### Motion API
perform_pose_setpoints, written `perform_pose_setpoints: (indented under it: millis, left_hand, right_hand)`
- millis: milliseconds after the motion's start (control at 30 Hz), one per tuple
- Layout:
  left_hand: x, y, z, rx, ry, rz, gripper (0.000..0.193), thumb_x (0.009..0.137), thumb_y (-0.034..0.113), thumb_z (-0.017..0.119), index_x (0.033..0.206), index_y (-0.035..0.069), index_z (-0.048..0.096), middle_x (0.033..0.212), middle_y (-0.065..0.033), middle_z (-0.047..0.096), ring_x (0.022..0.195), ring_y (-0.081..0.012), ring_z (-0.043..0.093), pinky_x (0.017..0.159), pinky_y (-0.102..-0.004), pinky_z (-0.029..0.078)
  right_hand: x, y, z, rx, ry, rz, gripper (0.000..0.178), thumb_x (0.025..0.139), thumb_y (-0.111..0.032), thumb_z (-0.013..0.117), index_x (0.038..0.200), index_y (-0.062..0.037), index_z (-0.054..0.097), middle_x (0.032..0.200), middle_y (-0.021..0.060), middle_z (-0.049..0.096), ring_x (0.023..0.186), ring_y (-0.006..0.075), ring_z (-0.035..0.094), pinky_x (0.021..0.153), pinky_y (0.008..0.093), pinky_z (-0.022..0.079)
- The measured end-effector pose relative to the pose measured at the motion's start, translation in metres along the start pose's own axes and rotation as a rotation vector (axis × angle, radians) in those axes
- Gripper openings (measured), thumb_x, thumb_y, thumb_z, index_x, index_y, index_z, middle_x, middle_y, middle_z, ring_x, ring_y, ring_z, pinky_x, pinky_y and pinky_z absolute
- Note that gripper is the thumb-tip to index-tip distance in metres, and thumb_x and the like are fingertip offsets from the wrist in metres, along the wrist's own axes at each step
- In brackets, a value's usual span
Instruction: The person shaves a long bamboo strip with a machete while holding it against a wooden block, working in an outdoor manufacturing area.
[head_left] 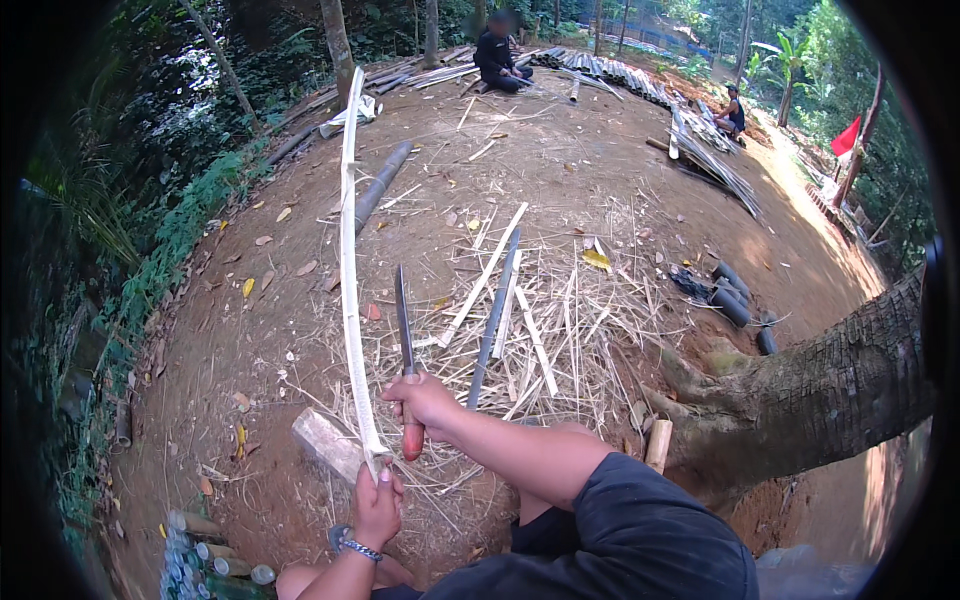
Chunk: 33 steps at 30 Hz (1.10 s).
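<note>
My left hand (378, 510) is closed round the near end of a long pale split bamboo strip (352, 270), which stretches away from me toward the trees. In my right hand (428, 402) is the handle of a machete (403, 325), its dark narrow blade pointing away, just right of the strip. The reddish butt of the handle shows below my fist. Blade and strip are apart. Beneath the strip's near end a squared wooden block (325, 440) lies on the dirt.
Bamboo shavings (570, 330) and split pieces cover the ground ahead. A thick tree trunk (820, 400) leans in at right, near dark bamboo sections (732, 300). Cut tubes (230, 566) stand lower left. Two people (500, 60) sit farther off beside bamboo piles (620, 78).
</note>
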<state>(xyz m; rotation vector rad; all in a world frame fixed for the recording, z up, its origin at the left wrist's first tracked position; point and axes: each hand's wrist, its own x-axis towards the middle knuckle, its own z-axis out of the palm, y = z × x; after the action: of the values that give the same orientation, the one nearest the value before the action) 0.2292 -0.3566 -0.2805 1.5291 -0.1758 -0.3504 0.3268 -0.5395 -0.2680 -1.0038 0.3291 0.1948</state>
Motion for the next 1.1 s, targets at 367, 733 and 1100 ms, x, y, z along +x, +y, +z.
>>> perform_pose_setpoints:
  millis: [367,733,1100]
  left_hand:
    - [0.016,0.002,0.006,0.386,-0.022,0.077,0.019,0.100,0.021,0.043,0.098,0.003,0.048,0.069,-0.0047,0.059,0.054,-0.0116,0.052,0.051,-0.0281,0.041]
    - [0.021,-0.011,0.016,-0.058,-0.239,-0.076,0.037,0.103,0.032,0.038,0.114,-0.002,0.048,0.078,-0.0121,0.063,0.053,-0.0092,0.051,0.051,-0.0211,0.042]
    - [0.038,-0.009,0.021,-0.064,-0.361,-0.095,0.044,0.097,0.031,0.049,0.125,-0.002,0.045,0.091,-0.0132,0.063,0.072,-0.0160,0.061,0.068,-0.0285,0.050]
  right_hand:
    - [-0.018,-0.013,-0.003,0.110,-0.097,0.110,0.021,0.082,-0.006,0.064,0.097,-0.0065,0.051,0.078,0.0029,0.056,0.059,0.0108,0.053,0.051,0.0272,0.047]
    - [-0.033,-0.024,-0.027,-0.009,-0.040,0.084,0.021,0.084,-0.012,0.070,0.094,-0.0054,0.052,0.070,-0.0002,0.053,0.058,0.0094,0.049,0.052,0.0252,0.044]
    - [-0.043,-0.038,-0.039,-0.125,-0.007,-0.104,0.030,0.084,-0.005,0.069,0.106,-0.0027,0.048,0.076,0.0013,0.056,0.059,0.0091,0.054,0.051,0.0237,0.045]
